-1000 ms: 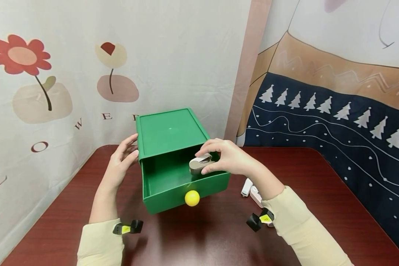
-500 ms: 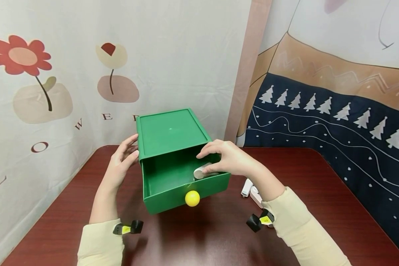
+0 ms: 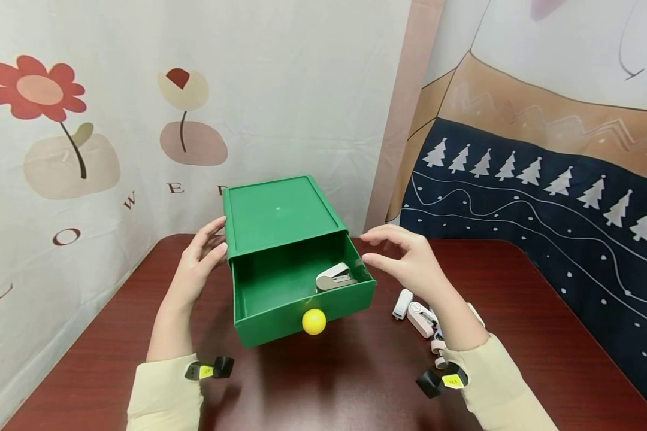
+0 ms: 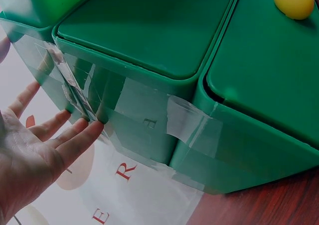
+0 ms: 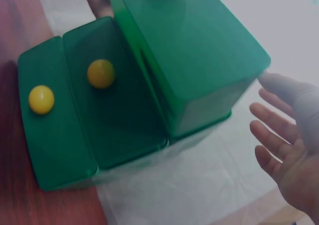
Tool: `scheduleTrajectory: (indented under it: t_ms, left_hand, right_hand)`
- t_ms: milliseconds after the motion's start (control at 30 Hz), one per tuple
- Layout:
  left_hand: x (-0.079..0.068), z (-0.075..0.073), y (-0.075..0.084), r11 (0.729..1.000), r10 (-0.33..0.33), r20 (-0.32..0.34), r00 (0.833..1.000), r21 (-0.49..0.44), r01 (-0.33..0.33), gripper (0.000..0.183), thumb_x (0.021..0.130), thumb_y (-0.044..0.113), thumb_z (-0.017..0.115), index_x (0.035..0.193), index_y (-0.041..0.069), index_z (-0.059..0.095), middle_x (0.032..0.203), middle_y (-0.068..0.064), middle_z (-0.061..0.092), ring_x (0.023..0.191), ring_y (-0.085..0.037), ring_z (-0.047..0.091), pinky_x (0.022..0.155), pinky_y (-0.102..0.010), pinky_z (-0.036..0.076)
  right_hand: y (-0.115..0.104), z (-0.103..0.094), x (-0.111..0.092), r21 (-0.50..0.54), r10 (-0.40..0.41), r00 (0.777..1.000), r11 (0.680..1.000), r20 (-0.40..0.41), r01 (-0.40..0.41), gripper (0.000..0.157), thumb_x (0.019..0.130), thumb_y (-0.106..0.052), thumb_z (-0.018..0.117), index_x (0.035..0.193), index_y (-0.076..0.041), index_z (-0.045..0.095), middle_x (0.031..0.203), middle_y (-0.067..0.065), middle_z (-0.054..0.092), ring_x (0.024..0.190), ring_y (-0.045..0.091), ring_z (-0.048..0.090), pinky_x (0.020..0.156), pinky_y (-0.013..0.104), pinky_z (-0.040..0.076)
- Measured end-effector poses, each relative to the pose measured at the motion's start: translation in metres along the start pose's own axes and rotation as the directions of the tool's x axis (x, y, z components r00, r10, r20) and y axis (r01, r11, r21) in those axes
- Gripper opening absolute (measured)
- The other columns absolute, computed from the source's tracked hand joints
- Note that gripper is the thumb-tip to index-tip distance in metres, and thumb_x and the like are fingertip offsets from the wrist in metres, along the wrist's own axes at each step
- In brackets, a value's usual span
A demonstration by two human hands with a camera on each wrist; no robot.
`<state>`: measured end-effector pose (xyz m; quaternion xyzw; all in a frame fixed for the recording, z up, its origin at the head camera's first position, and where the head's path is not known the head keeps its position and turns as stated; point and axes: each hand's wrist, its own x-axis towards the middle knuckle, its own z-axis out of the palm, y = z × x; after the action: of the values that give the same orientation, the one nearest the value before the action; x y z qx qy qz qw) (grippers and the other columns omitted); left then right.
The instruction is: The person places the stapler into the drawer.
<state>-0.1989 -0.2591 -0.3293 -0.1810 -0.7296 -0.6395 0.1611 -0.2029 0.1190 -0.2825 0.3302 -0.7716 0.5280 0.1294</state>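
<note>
A green drawer unit (image 3: 280,212) stands on the table, its top drawer (image 3: 280,278) pulled out, with a yellow ball knob (image 3: 314,322) on the front. Inside, at the drawer's front right, lies a small white and grey-beige stapler (image 3: 331,278). My left hand (image 3: 196,266) touches the unit's left side; in the left wrist view its spread fingertips (image 4: 94,129) rest on the taped side wall. To the right of the drawer, my right hand (image 3: 407,257) is held up with nothing in it, fingers loosely bent and thumb apart.
Right of the unit, under my right forearm, lie a white oblong object (image 3: 403,304), a pale pink oblong object (image 3: 422,319) and other small items partly hidden. Two lower drawers (image 5: 107,110) are pushed in. A printed curtain (image 3: 302,90) hangs behind the dark red table (image 3: 323,389).
My right hand has lowered the stapler into the drawer, let it go and moved right, out of the drawer. My left hand stays at the unit's side.
</note>
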Motion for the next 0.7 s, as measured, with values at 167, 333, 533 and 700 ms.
scheduleTrajectory:
  t_ms: [167,333,533,700]
  left_hand:
    - [0.000,0.000,0.001,1.000,-0.002,0.000,1.000,0.009,0.002,0.048,0.100,0.012,0.048,0.148,0.010,0.037,0.139,-0.004,0.042,0.121,-0.015,0.045,0.086,-0.020,0.044]
    - [-0.001,0.000,0.002,1.000,-0.009,-0.003,1.000,0.027,0.009,0.049,0.100,0.013,0.048,0.148,0.011,0.037,0.139,-0.003,0.042,0.122,-0.017,0.044,0.086,-0.020,0.044]
    - [-0.001,0.001,0.002,0.999,-0.018,-0.004,1.000,0.039,0.019,0.049,0.101,0.014,0.047,0.148,0.012,0.037,0.140,-0.003,0.042,0.122,-0.018,0.044,0.086,-0.020,0.043]
    - [-0.002,0.001,0.003,0.999,-0.019,-0.005,1.000,0.047,0.019,0.049,0.101,0.014,0.047,0.148,0.012,0.037,0.140,-0.003,0.042,0.123,-0.018,0.044,0.086,-0.020,0.043]
  right_hand:
    - [0.009,-0.009,-0.015,-0.113,0.032,0.997,0.993,-0.076,-0.041,0.028,0.083,-0.003,0.074,0.110,-0.005,0.070,0.106,0.007,0.066,0.094,0.022,0.057,0.077,0.027,0.047]
    - [0.043,-0.014,-0.028,-0.223,0.072,0.993,0.971,-0.096,-0.092,0.033,0.082,-0.012,0.077,0.114,-0.010,0.069,0.106,0.001,0.065,0.096,0.019,0.057,0.079,0.034,0.047]
    - [0.066,-0.015,-0.041,-0.285,0.134,0.986,0.946,-0.097,-0.157,0.042,0.079,-0.014,0.080,0.119,-0.012,0.067,0.112,0.001,0.064,0.100,0.019,0.058,0.082,0.040,0.046]
    - [0.085,-0.016,-0.053,-0.313,0.190,0.978,0.927,-0.086,-0.207,0.050,0.076,-0.014,0.082,0.122,-0.010,0.064,0.115,0.005,0.063,0.102,0.023,0.058,0.084,0.044,0.046]
